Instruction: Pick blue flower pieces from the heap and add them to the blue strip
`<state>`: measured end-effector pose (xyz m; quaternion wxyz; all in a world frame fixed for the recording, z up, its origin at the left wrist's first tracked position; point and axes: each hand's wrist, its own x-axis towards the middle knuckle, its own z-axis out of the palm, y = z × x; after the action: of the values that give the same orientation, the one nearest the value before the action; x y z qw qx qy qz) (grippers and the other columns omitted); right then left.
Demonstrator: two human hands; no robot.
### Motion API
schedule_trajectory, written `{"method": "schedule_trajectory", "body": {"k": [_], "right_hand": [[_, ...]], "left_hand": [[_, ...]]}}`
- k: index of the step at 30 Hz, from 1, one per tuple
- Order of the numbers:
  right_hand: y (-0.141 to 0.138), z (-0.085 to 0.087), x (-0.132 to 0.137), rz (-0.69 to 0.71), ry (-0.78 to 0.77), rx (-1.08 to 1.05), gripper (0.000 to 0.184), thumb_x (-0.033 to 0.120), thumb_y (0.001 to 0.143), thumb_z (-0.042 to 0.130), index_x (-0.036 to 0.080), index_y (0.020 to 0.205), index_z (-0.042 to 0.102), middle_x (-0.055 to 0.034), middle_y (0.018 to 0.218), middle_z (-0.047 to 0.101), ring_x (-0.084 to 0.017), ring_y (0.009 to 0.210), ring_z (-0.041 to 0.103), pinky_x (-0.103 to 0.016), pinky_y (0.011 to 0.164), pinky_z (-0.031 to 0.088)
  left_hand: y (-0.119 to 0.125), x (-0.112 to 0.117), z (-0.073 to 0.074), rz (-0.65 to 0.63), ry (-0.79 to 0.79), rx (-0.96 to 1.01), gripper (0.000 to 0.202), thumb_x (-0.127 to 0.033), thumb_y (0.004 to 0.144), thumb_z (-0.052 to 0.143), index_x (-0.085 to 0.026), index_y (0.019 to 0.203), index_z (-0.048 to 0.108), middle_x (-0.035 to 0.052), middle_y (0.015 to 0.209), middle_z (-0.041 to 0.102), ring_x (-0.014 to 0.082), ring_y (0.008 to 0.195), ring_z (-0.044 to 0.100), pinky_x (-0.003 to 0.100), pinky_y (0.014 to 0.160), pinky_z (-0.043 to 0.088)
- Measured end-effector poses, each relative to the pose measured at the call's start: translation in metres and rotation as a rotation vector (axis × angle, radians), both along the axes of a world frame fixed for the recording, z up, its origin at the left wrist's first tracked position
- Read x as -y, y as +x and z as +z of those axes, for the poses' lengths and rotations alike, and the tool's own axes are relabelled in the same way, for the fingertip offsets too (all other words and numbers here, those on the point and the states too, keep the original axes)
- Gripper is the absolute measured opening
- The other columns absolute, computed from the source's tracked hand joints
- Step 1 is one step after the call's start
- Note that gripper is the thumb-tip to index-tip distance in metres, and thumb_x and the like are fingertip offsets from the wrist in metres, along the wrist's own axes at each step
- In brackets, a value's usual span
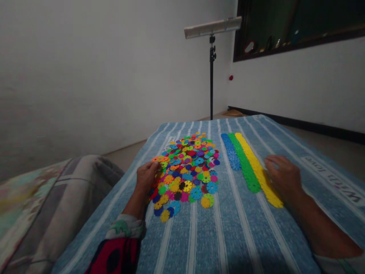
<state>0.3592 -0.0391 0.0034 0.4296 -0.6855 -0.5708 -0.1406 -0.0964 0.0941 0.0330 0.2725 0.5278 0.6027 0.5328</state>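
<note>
A heap of small flat plastic flower discs (186, 171) in many colours lies on a blue striped cloth (228, 236). My left hand (146, 176) rests at the heap's left edge, fingers curled onto the discs. To the right lie three straight rows of discs side by side: a blue row (230, 151), a green row (244, 163) and a yellow row (258, 169). My right hand (282, 177) lies on the near part of the yellow row, fingers bent down over it. What the fingers of either hand pinch is hidden.
A folded grey and pastel blanket (42, 205) lies left of the cloth. A black stand with a white bar light (211, 68) stands beyond the far edge. White walls surround the space, with a dark-framed window (296, 26) at the upper right.
</note>
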Motion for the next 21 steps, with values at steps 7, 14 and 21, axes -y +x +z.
{"method": "schedule_trajectory", "body": {"k": [7, 14, 21], "right_hand": [[0.066, -0.039, -0.004, -0.393, -0.473, -0.175, 0.042, 0.043, 0.086, 0.045, 0.018, 0.099, 0.076, -0.0136, 0.114, 0.071, -0.034, 0.103, 0.065, -0.045, 0.088, 0.051], [0.059, -0.042, -0.003, -0.313, -0.603, -0.006, 0.043, 0.040, 0.086, 0.041, 0.019, 0.101, 0.076, -0.0149, 0.116, 0.069, -0.032, 0.106, 0.062, -0.045, 0.087, 0.048], [0.057, -0.040, -0.001, -0.295, -0.618, 0.031, 0.041, 0.037, 0.087, 0.042, 0.019, 0.102, 0.076, -0.0149, 0.118, 0.068, -0.032, 0.107, 0.062, -0.045, 0.088, 0.048]], "left_hand": [[0.006, 0.013, 0.015, -0.166, 0.046, -0.107, 0.030, -0.046, 0.071, 0.062, -0.017, 0.066, 0.069, 0.0028, 0.068, 0.068, 0.0174, 0.069, 0.062, 0.029, 0.068, 0.051], [0.053, 0.041, 0.018, -0.718, 0.053, -0.500, 0.018, -0.036, 0.077, 0.067, -0.021, 0.085, 0.075, 0.0059, 0.094, 0.072, 0.0236, 0.095, 0.066, 0.039, 0.090, 0.053], [0.080, 0.063, 0.012, -0.912, 0.082, -0.987, 0.047, -0.033, 0.067, 0.083, -0.021, 0.112, 0.073, 0.0143, 0.156, 0.040, 0.0411, 0.147, 0.027, 0.061, 0.119, 0.022]]}}
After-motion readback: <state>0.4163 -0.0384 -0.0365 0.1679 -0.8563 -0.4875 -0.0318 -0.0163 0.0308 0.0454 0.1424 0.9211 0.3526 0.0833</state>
